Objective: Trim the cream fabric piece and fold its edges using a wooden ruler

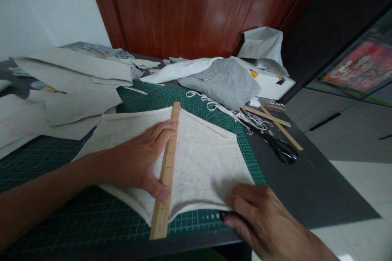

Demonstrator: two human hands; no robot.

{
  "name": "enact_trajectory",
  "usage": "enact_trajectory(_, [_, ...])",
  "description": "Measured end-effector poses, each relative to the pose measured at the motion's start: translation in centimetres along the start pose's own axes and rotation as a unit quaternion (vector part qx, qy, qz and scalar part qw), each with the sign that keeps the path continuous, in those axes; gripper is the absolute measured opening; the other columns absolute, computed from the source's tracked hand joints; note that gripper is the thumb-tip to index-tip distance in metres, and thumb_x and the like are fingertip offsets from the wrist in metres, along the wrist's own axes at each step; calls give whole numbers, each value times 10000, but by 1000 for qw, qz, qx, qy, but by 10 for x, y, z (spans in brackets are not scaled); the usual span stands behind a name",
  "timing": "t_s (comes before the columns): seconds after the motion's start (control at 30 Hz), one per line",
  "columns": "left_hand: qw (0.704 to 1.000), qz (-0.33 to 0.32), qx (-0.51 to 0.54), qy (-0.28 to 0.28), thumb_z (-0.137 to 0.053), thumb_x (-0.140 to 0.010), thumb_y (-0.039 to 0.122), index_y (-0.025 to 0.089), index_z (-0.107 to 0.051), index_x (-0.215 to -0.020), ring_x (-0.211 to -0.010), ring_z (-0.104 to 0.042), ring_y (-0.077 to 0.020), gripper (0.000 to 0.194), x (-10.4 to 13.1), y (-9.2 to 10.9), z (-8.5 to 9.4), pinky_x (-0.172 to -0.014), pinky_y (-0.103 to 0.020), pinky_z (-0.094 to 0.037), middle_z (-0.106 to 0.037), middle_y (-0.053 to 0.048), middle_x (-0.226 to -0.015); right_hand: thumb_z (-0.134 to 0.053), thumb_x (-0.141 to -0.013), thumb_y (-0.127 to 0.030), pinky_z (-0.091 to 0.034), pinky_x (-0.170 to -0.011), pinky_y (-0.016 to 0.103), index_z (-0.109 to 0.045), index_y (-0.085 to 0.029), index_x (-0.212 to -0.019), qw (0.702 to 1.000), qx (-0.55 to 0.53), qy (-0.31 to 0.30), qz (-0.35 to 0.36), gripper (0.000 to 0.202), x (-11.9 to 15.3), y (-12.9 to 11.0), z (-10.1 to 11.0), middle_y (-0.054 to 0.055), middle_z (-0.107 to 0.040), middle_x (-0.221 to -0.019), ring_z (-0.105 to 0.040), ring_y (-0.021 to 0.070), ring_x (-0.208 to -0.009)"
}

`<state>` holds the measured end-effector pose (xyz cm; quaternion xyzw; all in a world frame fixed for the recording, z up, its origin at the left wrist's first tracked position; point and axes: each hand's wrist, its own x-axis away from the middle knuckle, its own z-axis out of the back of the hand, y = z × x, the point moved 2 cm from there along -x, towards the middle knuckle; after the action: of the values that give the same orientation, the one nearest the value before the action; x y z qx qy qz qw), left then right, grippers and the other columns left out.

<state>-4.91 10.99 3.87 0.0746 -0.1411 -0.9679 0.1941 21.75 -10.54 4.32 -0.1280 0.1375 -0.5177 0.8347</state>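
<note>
A wooden ruler (169, 163) lies lengthwise across a cream piece of fabric (208, 159) on the green cutting mat (147, 100). My left hand (141, 157) presses on the ruler, thumb near its close end and fingers stretched toward its far end. At the fabric's near right corner is my right hand (257, 216), its fingers curled together. A dark object shows partly between them, too hidden to name, and the fingertips touch the fabric's edge. The fabric's near edge lifts slightly off the mat.
Cream fabric pieces (79, 106) are piled at the left. Grey cloth (223, 81) and a white box (269, 85) stand at the back. Black-handled scissors (283, 151), wooden strips (284, 130) and tangled white cord (257, 122) lie on the right side of the dark table (321, 187).
</note>
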Motion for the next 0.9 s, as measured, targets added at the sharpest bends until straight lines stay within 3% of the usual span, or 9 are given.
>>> enact_trajectory(0.27, [1000,-8,0,-23,-827,-626,837,159,-376,-1514,-1589,-237,-499,1205,-2,7,7,-1285,-604,-292,-273,-270,-1673,-408,-1146,-302,-424,-620,334,-596,-227,-899,999,-34,25,-20,319,4,3,-4,16,-637,-796,-618,182,-678])
enact_trajectory(0.47, [999,-1,20,-25,-858,-626,808,184,-409,-1500,-1594,-236,-462,1164,-1,8,8,-1286,-585,-303,-272,-236,-1660,-529,-1119,-358,-451,-603,326,-629,-239,-896,998,-42,26,-46,272,3,3,-3,7,-675,-787,-660,184,-674])
enact_trajectory(0.63, [997,16,58,-48,-900,-640,747,244,-466,-1524,-1609,-210,-458,1106,-1,5,13,-1301,-571,-282,-235,-179,-1689,-559,-1112,-315,-567,-691,317,-648,-270,-1139,996,-81,20,-32,103,9,9,-3,5,-757,-924,-741,186,-785])
enact_trajectory(0.77, [994,13,99,-49,-908,-703,675,296,-593,-1428,-1602,-268,-423,877,-1,1,19,-1297,-544,-309,-227,-118,-1702,-573,-1106,-326,-591,-709,304,-643,-279,-1128,995,-94,32,-32,87,13,14,-6,2,-763,-929,-759,183,-805])
enact_trajectory(0.9, [992,-4,122,-41,-892,-753,633,309,-690,-1284,-1624,-209,-414,654,-3,-2,22,-1307,-546,-279,-145,-76,-1740,-566,-1102,-319,-564,-651,293,-631,-276,-1057,995,-84,35,-40,90,12,15,-8,-14,-736,-852,-737,174,-733])
